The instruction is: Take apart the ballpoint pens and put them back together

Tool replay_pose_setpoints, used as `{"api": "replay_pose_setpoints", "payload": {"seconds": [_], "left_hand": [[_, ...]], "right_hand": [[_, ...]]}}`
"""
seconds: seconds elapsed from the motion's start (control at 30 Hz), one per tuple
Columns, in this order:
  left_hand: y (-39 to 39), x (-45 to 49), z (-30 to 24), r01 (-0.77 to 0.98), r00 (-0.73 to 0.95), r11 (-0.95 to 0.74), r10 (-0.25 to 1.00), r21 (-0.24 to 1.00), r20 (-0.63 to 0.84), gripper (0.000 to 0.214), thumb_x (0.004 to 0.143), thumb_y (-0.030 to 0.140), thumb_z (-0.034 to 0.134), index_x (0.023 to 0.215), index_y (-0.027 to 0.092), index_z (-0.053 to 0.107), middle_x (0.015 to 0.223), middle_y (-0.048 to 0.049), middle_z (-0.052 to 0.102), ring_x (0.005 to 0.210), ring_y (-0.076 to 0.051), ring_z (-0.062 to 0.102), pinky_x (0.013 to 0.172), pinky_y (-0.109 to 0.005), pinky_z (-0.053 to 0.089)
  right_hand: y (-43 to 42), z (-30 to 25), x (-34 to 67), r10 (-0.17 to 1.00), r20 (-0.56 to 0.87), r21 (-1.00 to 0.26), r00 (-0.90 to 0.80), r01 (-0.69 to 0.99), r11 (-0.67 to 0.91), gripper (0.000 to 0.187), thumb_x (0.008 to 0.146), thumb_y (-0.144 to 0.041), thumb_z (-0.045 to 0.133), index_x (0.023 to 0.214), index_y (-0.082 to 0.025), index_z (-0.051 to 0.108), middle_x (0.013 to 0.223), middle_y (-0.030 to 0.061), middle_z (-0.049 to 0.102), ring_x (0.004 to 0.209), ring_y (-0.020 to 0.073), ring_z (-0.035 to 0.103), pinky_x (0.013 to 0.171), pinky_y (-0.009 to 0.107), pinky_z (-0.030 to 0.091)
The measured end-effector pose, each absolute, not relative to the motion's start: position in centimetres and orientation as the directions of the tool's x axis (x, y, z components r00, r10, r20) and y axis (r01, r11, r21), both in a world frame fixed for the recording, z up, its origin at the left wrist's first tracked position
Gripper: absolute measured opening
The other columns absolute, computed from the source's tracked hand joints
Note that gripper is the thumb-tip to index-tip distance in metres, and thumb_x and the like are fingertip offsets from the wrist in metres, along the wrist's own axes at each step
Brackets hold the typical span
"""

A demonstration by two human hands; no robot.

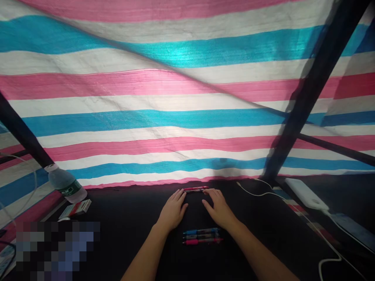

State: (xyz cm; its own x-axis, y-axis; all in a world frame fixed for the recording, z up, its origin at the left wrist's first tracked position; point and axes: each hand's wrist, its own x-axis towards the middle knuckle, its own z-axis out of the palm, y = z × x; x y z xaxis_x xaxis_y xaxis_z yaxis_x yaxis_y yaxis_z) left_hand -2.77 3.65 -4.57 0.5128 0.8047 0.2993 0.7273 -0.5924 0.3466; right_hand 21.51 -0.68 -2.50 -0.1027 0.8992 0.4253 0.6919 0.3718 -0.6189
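Left hand (pixel 172 209) and right hand (pixel 219 207), thumbs spread from extended fingers, flank a red pen (pixel 195 189) on the bench (pixel 117 222); three pens (pixel 201 236) lie nearer; a capped bottle (pixel 66 184), contents unclear, sits by a small box (pixel 75 208).

Both my forearms (pixel 143 257) run out past the near edge of my view. My left hand (pixel 173 210) and right hand (pixel 218 207) cover the ends of the far pens (pixel 195 189), so I can't tell how firmly I touch them. Print on the bottle label (pixel 70 190), far left, is too small to read. A pixelated patch (pixel 58 251) masks whatever lies near left. On the right, a white cable (pixel 330 260) is cut off by the near edge, and a dim flat slab (pixel 356 230) blurs into shadow.
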Motion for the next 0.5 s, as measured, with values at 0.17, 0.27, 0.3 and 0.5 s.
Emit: {"api": "replay_pose_setpoints", "payload": {"seconds": [0.17,0.27,0.3,0.5], "left_hand": [[3.4,-2.6,-3.9,0.696,0.473,-0.595,0.801,0.401,0.368,0.041,0.097,0.023,0.054,0.138,0.024,0.057,0.137,-0.0108,0.059,0.128,-0.028,0.055,0.112,-0.044,0.044],[3.3,-2.5,-3.6,0.697,0.446,-0.583,0.809,0.418,0.383,0.042,0.097,0.019,0.055,0.138,0.023,0.057,0.133,-0.0107,0.060,0.125,-0.028,0.055,0.109,-0.044,0.044],[3.3,-2.5,-3.6,0.703,0.446,-0.578,0.812,0.414,0.377,0.041,0.097,0.019,0.055,0.137,0.023,0.058,0.131,-0.0104,0.061,0.123,-0.028,0.055,0.108,-0.044,0.044],[3.3,-2.4,-3.5,0.743,0.418,-0.534,0.841,0.403,0.343,0.028,0.097,0.021,0.058,0.122,0.023,0.068,0.110,-0.0086,0.063,0.108,-0.027,0.057,0.097,-0.040,0.046]], "right_hand": [[-0.7,-2.5,21.5,0.894,0.436,-0.616,-0.104,0.689,0.381,0.026,0.095,-0.023,0.056,0.120,-0.024,0.061,0.121,0.0100,0.065,0.118,0.0310,0.054,0.105,0.049,0.044],[-0.7,-2.5,21.5,0.892,0.437,-0.611,-0.117,0.688,0.391,0.025,0.095,-0.022,0.056,0.120,-0.024,0.061,0.121,0.0096,0.065,0.118,0.0301,0.054,0.105,0.048,0.043],[-0.7,-2.5,21.5,0.892,0.435,-0.610,-0.125,0.688,0.394,0.025,0.096,-0.022,0.056,0.120,-0.024,0.061,0.121,0.0094,0.065,0.118,0.0299,0.053,0.105,0.048,0.043],[-1.0,-2.3,21.3,0.893,0.416,-0.588,-0.170,0.699,0.407,0.028,0.095,-0.021,0.058,0.123,-0.025,0.063,0.123,0.0086,0.064,0.119,0.0293,0.052,0.105,0.046,0.043]]}}
